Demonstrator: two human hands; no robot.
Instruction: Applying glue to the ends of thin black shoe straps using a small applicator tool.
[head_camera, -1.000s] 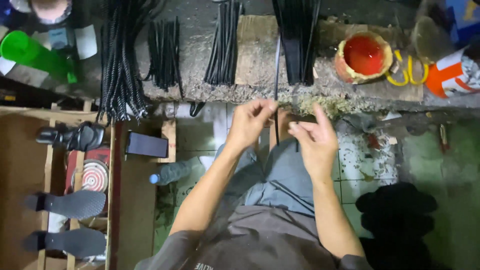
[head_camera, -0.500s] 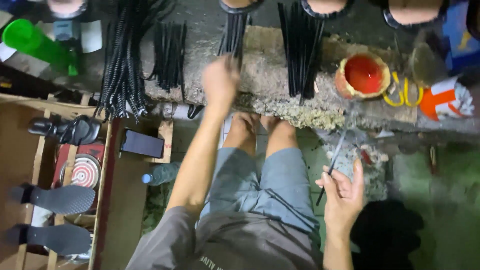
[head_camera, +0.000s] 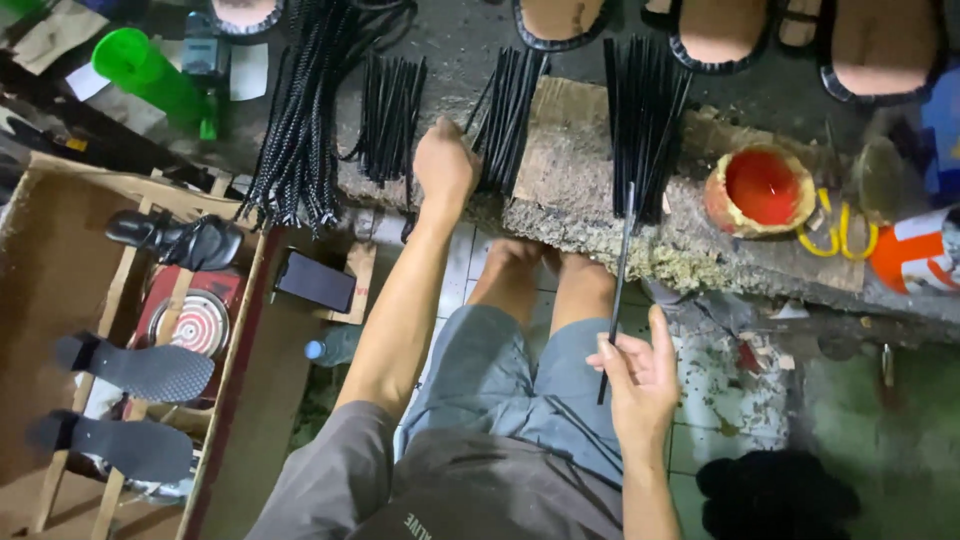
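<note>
A single thin black strip (head_camera: 620, 290) stands nearly upright in the right hand (head_camera: 640, 375), fingers pinched around its near end, its far tip over the rough worktop (head_camera: 580, 190). The left hand (head_camera: 445, 165) reaches far, fingers curled onto a bundle of black strips (head_camera: 510, 105) on that worktop. A red glue pot (head_camera: 760, 190) sits to the right, with braided black cords (head_camera: 300, 120) lying to the left.

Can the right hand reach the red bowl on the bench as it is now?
Probably yes. The right hand holds a thin black strip, but the red bowl sits open on the bench just ahead, and nothing lies between them.
</note>
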